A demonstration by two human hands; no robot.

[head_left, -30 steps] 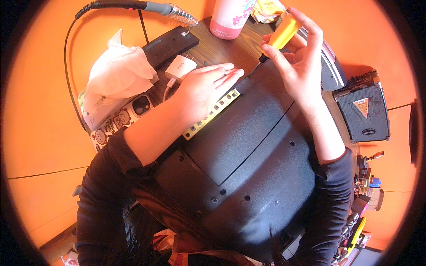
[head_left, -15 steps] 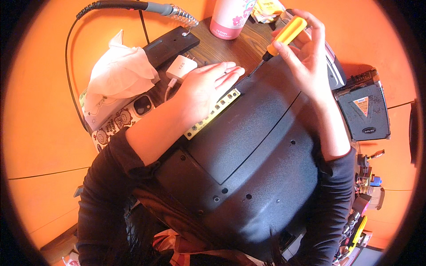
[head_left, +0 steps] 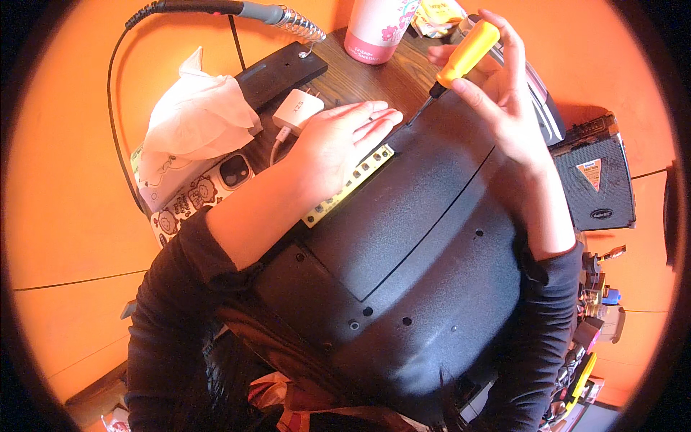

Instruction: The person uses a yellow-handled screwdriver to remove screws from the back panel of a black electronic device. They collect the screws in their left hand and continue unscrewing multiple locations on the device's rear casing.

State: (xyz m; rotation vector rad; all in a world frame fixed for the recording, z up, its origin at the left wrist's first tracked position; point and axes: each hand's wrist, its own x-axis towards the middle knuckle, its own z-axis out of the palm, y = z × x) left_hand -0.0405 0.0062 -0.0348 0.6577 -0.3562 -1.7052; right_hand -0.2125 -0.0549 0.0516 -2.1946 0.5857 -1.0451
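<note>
My right hand (head_left: 507, 108) holds a screwdriver (head_left: 471, 50) by its yellow handle, thumb and fingers around it. Its dark shaft slants down and left, with the tip at the far edge of a large black plastic housing (head_left: 425, 216). Left of that tip, my left hand (head_left: 331, 140) lies palm up with its fingers stretched out. A tiny dark thing shows on those fingers, too small to name. Beneath the hand, a yellow circuit board strip (head_left: 353, 186) with small dark parts runs along the housing's edge, partly covered by the hand.
To the left are a white charger (head_left: 298, 108), a tissue pack (head_left: 198, 119) and a phone in a patterned case (head_left: 188, 201). A soldering iron (head_left: 281, 18) rests in a coil behind. A pink-white cup (head_left: 374, 39) stands at the back, a grey speaker (head_left: 601, 183) at right.
The fingers of my right hand have spread a little on the screwdriver handle. My left hand keeps its pose. The whole view has shifted slightly.
</note>
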